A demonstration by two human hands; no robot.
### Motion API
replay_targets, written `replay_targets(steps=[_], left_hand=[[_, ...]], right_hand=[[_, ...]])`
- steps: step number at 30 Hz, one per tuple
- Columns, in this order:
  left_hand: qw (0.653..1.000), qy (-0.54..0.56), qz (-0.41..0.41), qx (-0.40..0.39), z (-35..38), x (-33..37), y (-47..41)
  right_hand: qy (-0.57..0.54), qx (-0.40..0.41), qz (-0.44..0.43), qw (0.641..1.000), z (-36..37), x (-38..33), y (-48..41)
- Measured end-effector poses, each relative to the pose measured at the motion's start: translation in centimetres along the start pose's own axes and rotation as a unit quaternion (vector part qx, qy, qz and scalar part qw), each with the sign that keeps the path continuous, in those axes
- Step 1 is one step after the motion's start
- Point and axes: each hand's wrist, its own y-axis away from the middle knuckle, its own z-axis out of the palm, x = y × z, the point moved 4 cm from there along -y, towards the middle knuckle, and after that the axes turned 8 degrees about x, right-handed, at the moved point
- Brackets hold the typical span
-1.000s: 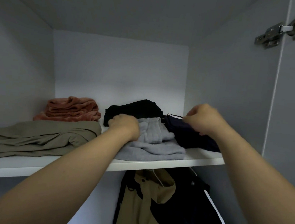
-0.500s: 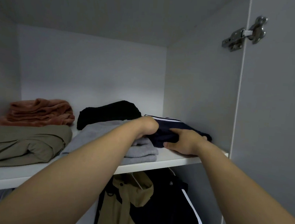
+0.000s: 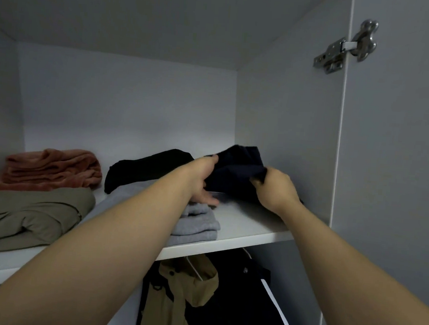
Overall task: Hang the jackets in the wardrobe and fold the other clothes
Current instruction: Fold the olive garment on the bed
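A dark navy garment (image 3: 238, 173) is bunched up at the right end of the white wardrobe shelf (image 3: 249, 228). My left hand (image 3: 201, 179) grips its left side, thumb on top and fingers underneath. My right hand (image 3: 275, 190) grips its right side. To the left lie a folded grey garment (image 3: 196, 222), a black one (image 3: 149, 167) behind it, an olive one (image 3: 29, 214) and a rust-pink one (image 3: 51, 168). Below the shelf hang an olive-tan jacket (image 3: 180, 295) and a dark jacket (image 3: 245, 308) with a white stripe.
The wardrobe's right side wall (image 3: 287, 142) stands close beside the navy garment. The open door (image 3: 397, 176) with its metal hinge (image 3: 345, 47) is at the far right. My forearms cross the shelf's front edge.
The navy garment lay flat on the shelf; now both hands have lifted and bunched it. My left hand moved off the grey garment onto the navy one. The view has shifted left and up.
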Motion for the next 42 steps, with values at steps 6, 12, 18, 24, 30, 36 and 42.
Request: replay_targets(steps=[6, 12, 18, 24, 30, 36, 42], left_hand=[[0.991, 0.094, -0.035, -0.088, 2.0, 1.9, -0.9], [0.997, -0.057, 0.008, -0.055, 2.6, 3.6, -1.5], [0.996, -0.069, 0.023, -0.043, 3.1, 3.1, -2.2], [0.968, -0.247, 0.043, -0.026, 3.0, 2.6, -1.7], [0.989, -0.058, 0.109, -0.075, 1.0, 5.7, -0.2], [0.983, 0.042, 0.153, -0.092, -6.5, 8.8, 3.2], [0.981, 0.104, 0.166, -0.001, -16.4, 6.2, 4.2]], right_hand=[[-0.027, 0.009, -0.123, 0.992, -2.7, -2.8, 0.5], [-0.026, -0.134, -0.148, 0.98, -2.2, -0.4, 3.6], [-0.024, -0.115, -0.231, 0.966, -1.6, -0.3, 4.8], [0.056, -0.121, -0.27, 0.954, -1.5, -1.2, 5.9], [0.127, 0.011, -0.135, 0.983, -4.2, -2.0, 4.7], [0.124, 0.117, -0.214, 0.962, -5.2, -9.7, 4.0], [0.171, 0.153, -0.34, 0.912, -1.1, -16.7, 6.1]])
